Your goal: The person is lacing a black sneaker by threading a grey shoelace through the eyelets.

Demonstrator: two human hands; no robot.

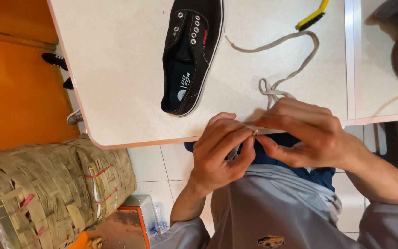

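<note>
Item: end of a grey shoelace point(295, 60), being pinched between the fingertips of the left hand point(219, 154) and the right hand point(302, 133) at the near edge of the white table point(125, 69). Both hands are being kept closed on the lace tip, thumbs pressed against forefingers; the tip itself is being mostly hidden by the fingers.

The remainder of the lace is being trailed across the tabletop in a loose loop, with a small tangle just beyond the right hand.

Handling note, as a judgement: the tip is best being held close to its end and kept taut, so that the tangle is not being drawn tighter.

Adjacent: a black canvas shoe point(190, 53), unlaced, eyelets showing, is being left flat near the lace. A yellow-handled brush point(310, 16) is being kept at the far edge. A woven basket point(47, 193) is being stored on the floor beside the table.
</note>
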